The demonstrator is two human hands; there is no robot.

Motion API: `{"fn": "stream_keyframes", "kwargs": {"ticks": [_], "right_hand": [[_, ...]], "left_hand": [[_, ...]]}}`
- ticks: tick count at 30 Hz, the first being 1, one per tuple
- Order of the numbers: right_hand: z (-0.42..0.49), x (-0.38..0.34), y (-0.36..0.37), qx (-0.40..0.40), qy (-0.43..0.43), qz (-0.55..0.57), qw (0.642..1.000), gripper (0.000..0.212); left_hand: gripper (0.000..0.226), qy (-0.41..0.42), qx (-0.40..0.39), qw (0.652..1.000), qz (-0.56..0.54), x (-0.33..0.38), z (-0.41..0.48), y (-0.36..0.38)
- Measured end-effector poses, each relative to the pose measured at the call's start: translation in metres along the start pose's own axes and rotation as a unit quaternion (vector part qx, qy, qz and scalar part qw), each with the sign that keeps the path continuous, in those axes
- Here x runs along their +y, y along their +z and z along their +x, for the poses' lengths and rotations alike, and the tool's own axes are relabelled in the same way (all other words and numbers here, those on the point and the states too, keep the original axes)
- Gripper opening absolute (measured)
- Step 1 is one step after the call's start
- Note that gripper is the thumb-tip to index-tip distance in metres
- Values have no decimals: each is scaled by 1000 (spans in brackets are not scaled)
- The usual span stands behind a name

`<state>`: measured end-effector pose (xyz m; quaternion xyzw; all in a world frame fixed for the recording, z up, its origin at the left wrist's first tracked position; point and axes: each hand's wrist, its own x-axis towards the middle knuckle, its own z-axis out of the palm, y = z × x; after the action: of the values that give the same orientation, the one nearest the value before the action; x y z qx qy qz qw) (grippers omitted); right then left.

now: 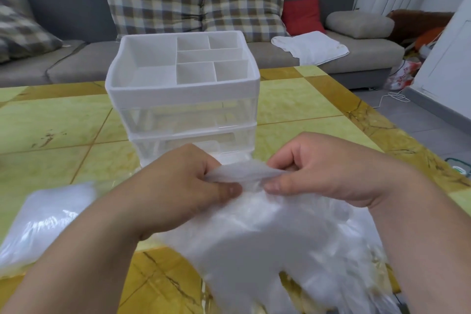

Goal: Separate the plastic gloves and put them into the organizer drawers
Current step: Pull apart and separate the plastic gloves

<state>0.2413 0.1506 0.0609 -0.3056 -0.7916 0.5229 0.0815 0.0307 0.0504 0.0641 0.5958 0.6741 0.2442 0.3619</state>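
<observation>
Pinching the gloves (254, 237) at the cuff edge with left hand (183, 186) and right hand (331, 168) — each grip closed on it. Held over the tabletop (51, 122), just before the organizer (183, 92); long axis toward the camera, glove-tips nearest.

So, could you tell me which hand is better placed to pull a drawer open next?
Probably the left hand: it sits directly before the drawers, while the right hand is off toward their right edge and could hold the glove, which both now pinch, alone.
</observation>
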Motion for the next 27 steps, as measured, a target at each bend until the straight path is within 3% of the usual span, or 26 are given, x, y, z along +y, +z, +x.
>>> {"fn": "stream_keyframes", "kwargs": {"ticks": [2,5,7,10,12,14,16,18,20,23,24,27], "right_hand": [[-4,3,-6,-45,8,32,998,29],[-3,17,-14,-24,7,51,998,37],[0,25,-15,19,2,133,991,39],[9,23,-12,146,-8,228,963,44],[17,15,-9,269,-13,185,945,37],[22,5,-5,398,-29,64,915,30],[24,-6,4,505,-61,-87,857,30],[25,-19,18,550,-104,-187,807,30],[28,-26,34,514,-137,-217,819,25],[38,-23,58,334,-82,-215,914,21],[43,-18,64,278,-50,-232,931,23],[58,3,81,190,10,-267,945,27]], "left_hand": [[28,14,14,1000,-7,0,-4,-7],[17,45,57,996,-45,-2,-9,-20],[9,56,86,991,-82,-3,-11,-24],[23,48,179,971,-150,-11,-5,-21],[30,26,214,951,-220,-14,2,-16],[33,12,239,932,-274,-19,13,-8],[40,-13,288,923,-254,-31,27,-1],[45,-48,339,913,-221,-44,37,3],[46,-72,375,901,-204,-56,43,2],[40,-89,396,894,-190,-67,47,-1],[38,-93,396,897,-173,-71,47,-1],[43,-116,379,913,-92,-79,47,2]]}}
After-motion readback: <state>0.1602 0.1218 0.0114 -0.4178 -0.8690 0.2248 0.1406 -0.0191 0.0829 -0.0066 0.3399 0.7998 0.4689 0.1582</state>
